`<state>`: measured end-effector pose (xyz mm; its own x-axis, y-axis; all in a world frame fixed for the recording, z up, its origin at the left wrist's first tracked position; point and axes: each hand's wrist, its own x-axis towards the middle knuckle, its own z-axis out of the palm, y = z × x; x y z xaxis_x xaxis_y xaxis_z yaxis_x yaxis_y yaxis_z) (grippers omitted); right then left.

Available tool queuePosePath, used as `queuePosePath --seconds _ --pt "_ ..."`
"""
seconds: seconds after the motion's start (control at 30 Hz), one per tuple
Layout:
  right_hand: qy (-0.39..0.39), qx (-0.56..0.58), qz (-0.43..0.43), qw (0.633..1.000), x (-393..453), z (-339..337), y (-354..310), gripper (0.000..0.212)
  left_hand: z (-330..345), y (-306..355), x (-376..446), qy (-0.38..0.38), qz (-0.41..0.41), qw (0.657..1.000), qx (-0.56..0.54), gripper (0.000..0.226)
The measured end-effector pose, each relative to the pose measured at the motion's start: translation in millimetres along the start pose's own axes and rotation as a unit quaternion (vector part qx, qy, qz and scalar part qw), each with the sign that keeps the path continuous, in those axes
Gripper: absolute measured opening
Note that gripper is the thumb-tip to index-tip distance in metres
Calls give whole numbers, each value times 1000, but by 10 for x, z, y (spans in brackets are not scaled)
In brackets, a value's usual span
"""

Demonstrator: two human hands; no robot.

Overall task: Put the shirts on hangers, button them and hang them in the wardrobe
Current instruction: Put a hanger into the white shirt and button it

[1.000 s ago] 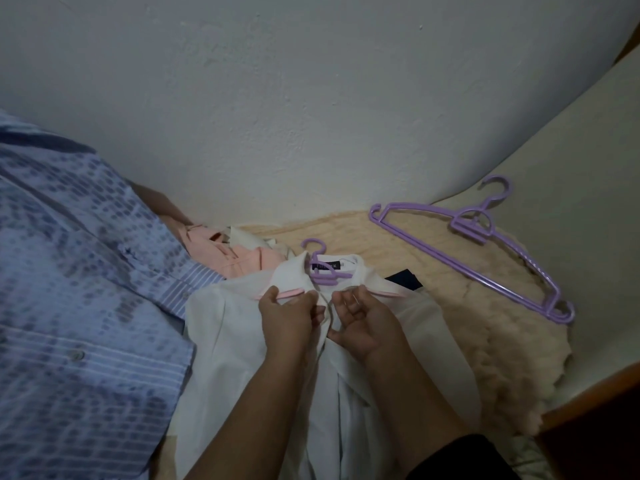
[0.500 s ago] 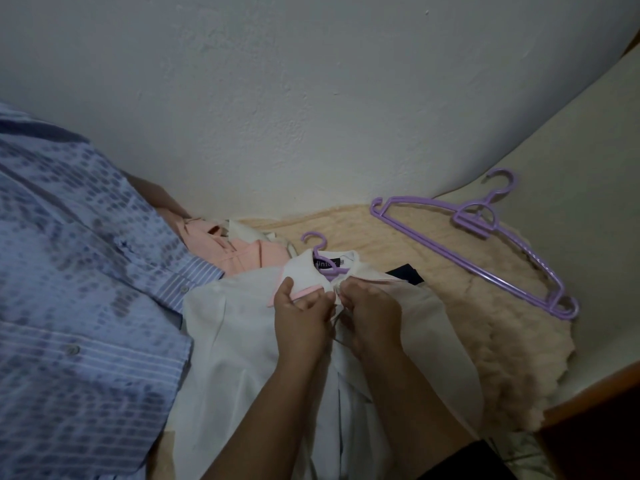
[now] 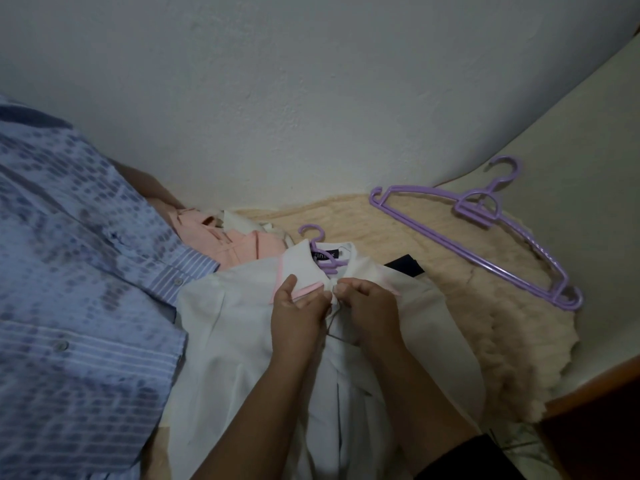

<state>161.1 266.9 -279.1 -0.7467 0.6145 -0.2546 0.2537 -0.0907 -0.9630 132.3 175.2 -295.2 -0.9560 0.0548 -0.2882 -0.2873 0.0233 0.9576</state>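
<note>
White shirt (image 3: 242, 341) on purple hanger (image 3: 320, 251) is pinched below the collar by left hand (image 3: 298, 317) and right hand (image 3: 370, 306), fingers clamped on the placket edges.

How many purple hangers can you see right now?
2: one hanger inside the white shirt, hook at its collar; one spare hanger lying on the fluffy rug, right. Others may be hidden under clothes.

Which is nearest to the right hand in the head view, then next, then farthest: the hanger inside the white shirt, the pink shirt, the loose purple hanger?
From the right hand:
1. Hanger inside the white shirt, just above the collar.
2. Pink shirt, up-left.
3. Loose purple hanger, far right on the fluffy rug.
</note>
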Motion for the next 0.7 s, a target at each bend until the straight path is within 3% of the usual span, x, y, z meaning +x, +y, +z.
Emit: queuePosePath --seconds 0.17,0.23,0.37,0.57,0.7 --pt "-4 -21 -22 1000 39 6 76 13 5 -34 -10 -12 -15 1000 -11 62" --pt "2 -38 -43 998 43 21 101 11 9 -43 -9 -23 -48 996 -77 61" --pt "18 -44 -81 996 -25 46 181 13 11 11 0 -46 -84 969 -229 37" --pt "-36 -26 -96 994 -82 28 266 34 -17 57 -31 -56 -81 958 -269 27" --pt "16 -92 -150 984 -66 46 298 22 -37 29 -13 -70 -78 962 -251 27"
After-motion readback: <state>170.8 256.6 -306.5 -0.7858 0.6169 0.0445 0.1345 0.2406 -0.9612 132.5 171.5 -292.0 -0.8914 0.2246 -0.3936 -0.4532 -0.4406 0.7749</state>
